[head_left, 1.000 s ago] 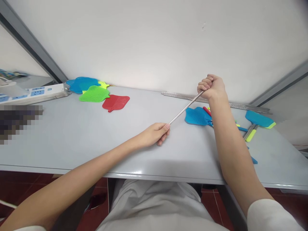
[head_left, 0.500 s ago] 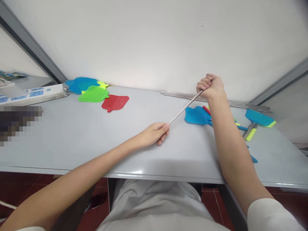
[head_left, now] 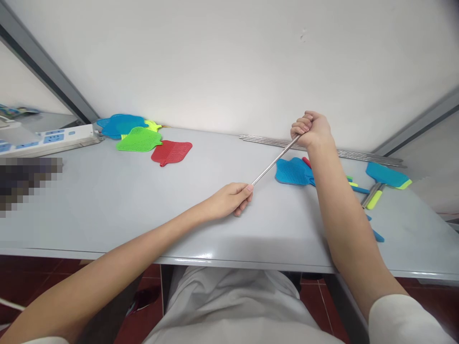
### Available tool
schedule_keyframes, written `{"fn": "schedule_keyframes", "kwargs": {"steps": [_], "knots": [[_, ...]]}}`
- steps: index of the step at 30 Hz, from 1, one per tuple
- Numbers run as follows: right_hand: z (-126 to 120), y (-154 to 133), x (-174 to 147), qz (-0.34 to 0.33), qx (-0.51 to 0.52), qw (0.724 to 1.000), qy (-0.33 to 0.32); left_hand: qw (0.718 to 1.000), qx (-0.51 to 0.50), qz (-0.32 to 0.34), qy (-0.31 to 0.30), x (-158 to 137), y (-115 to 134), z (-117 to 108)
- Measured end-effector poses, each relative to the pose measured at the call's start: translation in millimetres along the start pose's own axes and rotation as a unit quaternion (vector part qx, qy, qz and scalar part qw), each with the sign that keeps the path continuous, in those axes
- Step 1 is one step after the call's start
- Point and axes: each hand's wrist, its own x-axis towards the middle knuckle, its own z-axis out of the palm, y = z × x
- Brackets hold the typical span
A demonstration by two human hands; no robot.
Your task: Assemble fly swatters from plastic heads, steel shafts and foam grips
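Observation:
A thin metal rod (head_left: 274,161) runs slantwise between my two hands over the table. My left hand (head_left: 238,198), low over the table, pinches its lower end. Higher up, my right hand (head_left: 311,129) is wrapped in a fist round the upper end. What lies inside either fist is hidden. Behind and below my right forearm lie blue fly swatter heads (head_left: 294,171), with a bit of red handle showing. On the left are a red fly swatter head (head_left: 172,152), a green swatter head (head_left: 139,139) and blue swatter heads (head_left: 122,125).
Several loose metal rods (head_left: 369,156) lie along the wall at the back. Blue and yellow swatters (head_left: 387,175) rest at the right. A white power strip (head_left: 68,137) stands at the left on the grey table (head_left: 215,243).
My right hand has shifted very slightly left with the rod's upper end. My left hand keeps its grip in the same place.

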Motion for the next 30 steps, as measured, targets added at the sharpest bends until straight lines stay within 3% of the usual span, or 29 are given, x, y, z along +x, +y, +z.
{"fn": "schedule_keyframes", "kwargs": {"steps": [19,30], "knots": [[-0.5,1.3,0.1,0.010,0.003,1.000,0.009,1.000,0.027,0.002,0.004,-1.2,0.7,0.7],[5.8,7.8,-3.5,0.055,0.062,0.996,0.039,0.998,0.063,0.009,-0.004,-2.4,-0.1,1.0]]}}
